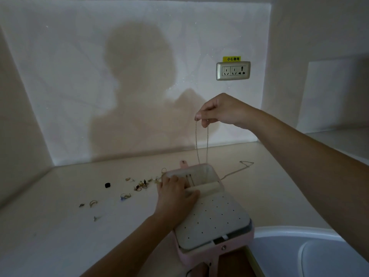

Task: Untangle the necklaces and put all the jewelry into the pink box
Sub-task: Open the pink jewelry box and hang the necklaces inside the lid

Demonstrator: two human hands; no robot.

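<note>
The pink box (235, 248) lies open on the counter, its pale padded insert dotted with small holes. My right hand (218, 111) is raised above it and pinches a thin chain necklace (201, 142), which hangs in a loop down into the box's far compartment. My left hand (175, 193) rests on the box's left side, fingers laid across the padded roll. A second chain necklace (242, 166) lies on the counter just right of the box. Several rings and earrings (140, 184) are scattered on the counter to the left.
A small black item (107, 185) lies among the scattered jewelry. A wall socket (233, 70) sits on the back wall. A white basin (311, 254) fills the lower right corner. The counter (60, 226) meets walls at the back and left.
</note>
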